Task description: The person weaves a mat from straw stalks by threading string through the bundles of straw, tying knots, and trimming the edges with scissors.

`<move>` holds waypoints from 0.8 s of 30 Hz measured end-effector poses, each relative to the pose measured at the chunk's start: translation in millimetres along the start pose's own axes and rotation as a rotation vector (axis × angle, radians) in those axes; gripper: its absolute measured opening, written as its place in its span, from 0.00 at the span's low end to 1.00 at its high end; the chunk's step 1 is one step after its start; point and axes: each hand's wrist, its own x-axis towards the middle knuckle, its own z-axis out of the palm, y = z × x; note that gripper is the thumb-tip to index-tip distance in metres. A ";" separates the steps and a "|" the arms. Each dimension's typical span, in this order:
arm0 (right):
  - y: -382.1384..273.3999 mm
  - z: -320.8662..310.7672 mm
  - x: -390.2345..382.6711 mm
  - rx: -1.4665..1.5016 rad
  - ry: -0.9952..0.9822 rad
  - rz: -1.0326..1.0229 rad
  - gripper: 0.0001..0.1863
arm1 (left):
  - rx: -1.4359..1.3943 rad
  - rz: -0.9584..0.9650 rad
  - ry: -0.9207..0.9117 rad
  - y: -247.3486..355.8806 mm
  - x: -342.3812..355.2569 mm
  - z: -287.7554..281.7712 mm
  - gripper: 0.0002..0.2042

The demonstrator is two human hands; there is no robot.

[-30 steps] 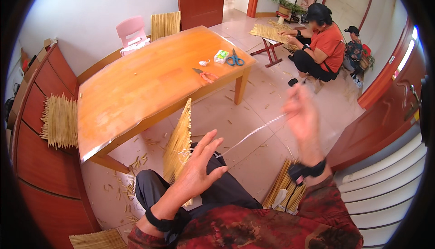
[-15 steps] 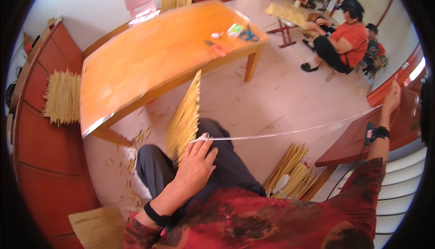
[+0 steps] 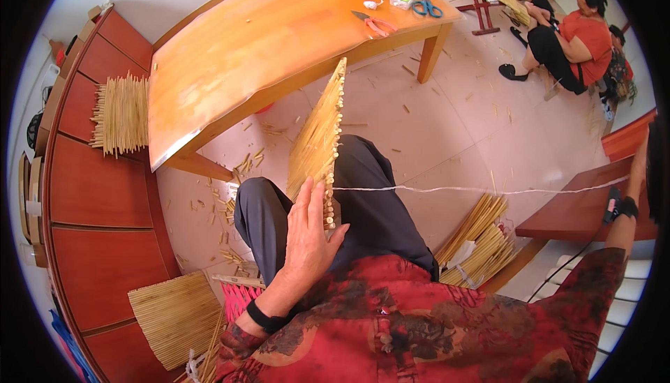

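My left hand (image 3: 307, 233) grips the lower end of an upright reed mat (image 3: 314, 139), with long fingers along its face and the thumb by the row of cut stick ends, above my dark-trousered knees. A thin white cord (image 3: 433, 188) runs from the mat's edge across to the far right, where my right hand (image 3: 636, 160) is at the rim of the view; its fingers are mostly hidden in the dark border.
Scissors (image 3: 427, 8), pliers (image 3: 377, 26) and small items lie on the wooden table (image 3: 223, 69). Reed bundles (image 3: 474, 243), loose mats (image 3: 167, 313) and red cabinets (image 3: 98, 194) surround me. A co-worker in orange (image 3: 586, 48) squats at the back right by a folding stand.
My right hand has pulled the cord out to the far right, stretching it across the view. The view has shifted, so the table sits higher in it.
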 end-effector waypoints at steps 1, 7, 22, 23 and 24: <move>-35.0 3.8 -11.7 0.150 -0.024 -0.165 0.19 | 0.052 0.009 0.009 1.7 2.3 2.1 0.31; -355.3 -88.1 -203.6 1.369 -1.113 -0.066 0.11 | -0.020 -0.072 -0.014 -19.8 -5.6 9.9 0.25; -498.4 -147.0 -289.8 1.951 -1.585 0.348 0.05 | -0.139 -0.189 0.069 -27.2 -1.3 -10.5 0.18; -503.4 -145.2 -290.5 1.954 -1.532 0.366 0.06 | -0.199 -0.226 0.085 -27.6 0.7 -15.7 0.19; -509.4 -142.1 -290.3 1.957 -1.479 0.382 0.07 | -0.259 -0.263 0.103 -26.1 3.5 -21.4 0.19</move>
